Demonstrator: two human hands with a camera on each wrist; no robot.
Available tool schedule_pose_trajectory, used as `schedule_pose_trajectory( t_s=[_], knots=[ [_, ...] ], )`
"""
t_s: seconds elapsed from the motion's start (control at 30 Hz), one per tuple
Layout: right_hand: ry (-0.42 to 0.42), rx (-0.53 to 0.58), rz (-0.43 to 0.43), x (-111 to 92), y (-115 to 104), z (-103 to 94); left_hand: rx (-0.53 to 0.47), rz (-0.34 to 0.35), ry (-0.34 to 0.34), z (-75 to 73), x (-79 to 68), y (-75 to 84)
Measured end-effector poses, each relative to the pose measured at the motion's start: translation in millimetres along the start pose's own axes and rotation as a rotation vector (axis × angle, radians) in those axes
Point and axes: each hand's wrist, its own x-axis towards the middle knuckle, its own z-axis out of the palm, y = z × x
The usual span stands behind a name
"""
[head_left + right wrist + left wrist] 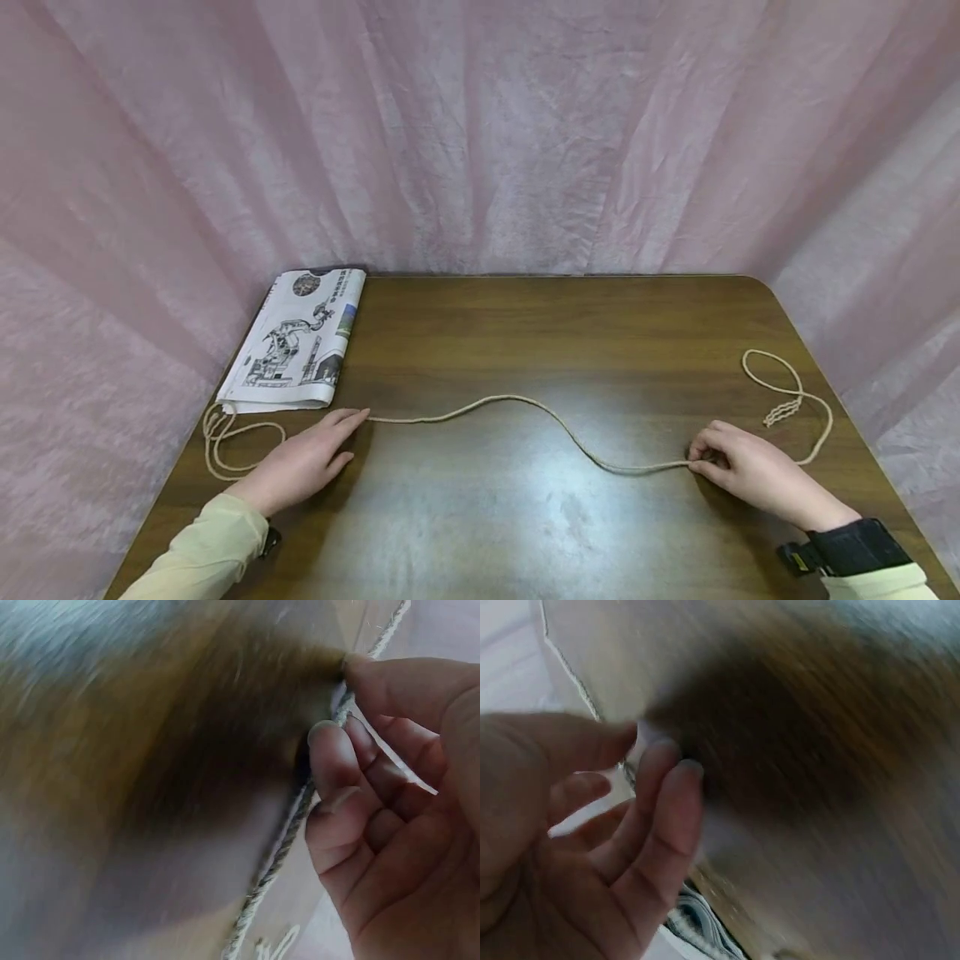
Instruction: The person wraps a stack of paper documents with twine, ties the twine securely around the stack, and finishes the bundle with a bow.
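A thin beige twisted rope (510, 397) lies in a wavy line across the brown table, running between the two hands. At its left part, the left hand (307, 462) reaches over it, fingers mostly straight and fingertips right at the rope, the thumb held apart. In the left wrist view the rope (574, 675) passes behind the fingers. The right hand (750, 475) pinches the rope between thumb and curled fingers, low at the table. The right wrist view shows the rope (262, 881) passing by those fingertips.
A folded newspaper (292, 342) lies at the table's back left, with loose rope loops (217, 454) by its near edge. More rope (828, 417) curves on the right, its bunched end (782, 412) near the right edge. A pink curtain (480, 142) hangs behind the table (555, 325).
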Motion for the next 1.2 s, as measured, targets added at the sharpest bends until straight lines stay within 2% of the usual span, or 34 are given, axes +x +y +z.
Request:
schedule_pose_trajectory(
  t_s=[0.17, 0.27, 0.4, 0.53, 0.63, 0.77, 0.97, 1.07, 1.2],
  knots=[
    [-0.009, 0.004, 0.025, -4.9, 8.0, -5.1, 0.037, -0.051, 0.106, 2.8, -9.4, -12.2],
    [-0.011, 0.024, 0.059, -5.0, 14.8, -7.2, 0.037, -0.091, 0.124, 2.3, -16.0, -20.0],
    [0.043, 0.041, 0.066, 2.9, 22.1, -3.0, 0.016, -0.124, 0.128, 0.0, -23.7, -25.4],
    [0.095, 0.045, 0.049, 18.2, 25.6, 3.4, 0.020, -0.115, 0.151, -2.3, -30.0, -26.8],
    [0.073, 0.061, 0.051, 27.4, 27.2, 2.8, 0.027, -0.091, 0.178, -2.8, -32.4, -28.0],
    [0.053, 0.073, 0.056, 25.5, 33.4, -3.7, 0.020, -0.089, 0.164, 0.0, -22.7, -26.7],
    [0.049, 0.095, 0.165, 5.5, 41.0, -9.0, -0.014, -0.077, 0.122, 4.8, 0.6, -23.3],
    [0.034, 0.109, 0.196, 3.9, 41.0, -7.9, 0.000, -0.065, 0.138, 5.5, 1.7, -23.9],
    [0.033, 0.108, 0.193, 8.7, 40.5, -6.3, 0.045, -0.047, 0.160, 4.3, -2.4, -25.3]
  ],
)
